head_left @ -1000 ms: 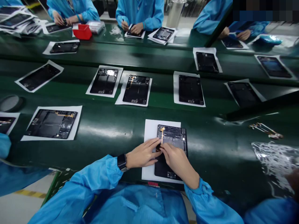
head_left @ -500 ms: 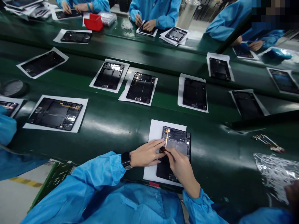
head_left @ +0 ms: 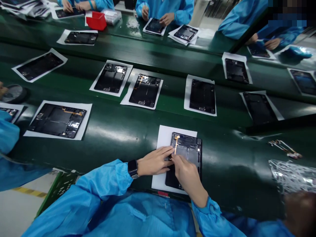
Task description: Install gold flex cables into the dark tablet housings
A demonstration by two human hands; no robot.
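An opened black tablet (head_left: 189,148) lies on a white paper sheet (head_left: 164,136) at the near edge of the green conveyor belt (head_left: 118,131). An orange flex cable (head_left: 176,143) runs down its upper left part. My left hand (head_left: 154,162), with a black watch on the wrist, rests on the paper and the tablet's left edge, fingers stretched toward the cable's lower end. My right hand (head_left: 186,174) lies over the tablet's lower half, fingers pinched together and pressing at the cable's lower end. What the fingertips hold, if anything, is hidden.
Several more opened tablets on paper sheets (head_left: 59,119) lie across the belt. People in blue coats (head_left: 170,8) work on the far side, near a red bin (head_left: 95,20). Loose flex cables (head_left: 285,148) and crumpled clear film (head_left: 292,174) lie at the right.
My hands have stayed at the same spot on the tablet; the right fingers have shifted slightly at the cable's end. The view has tilted a little.
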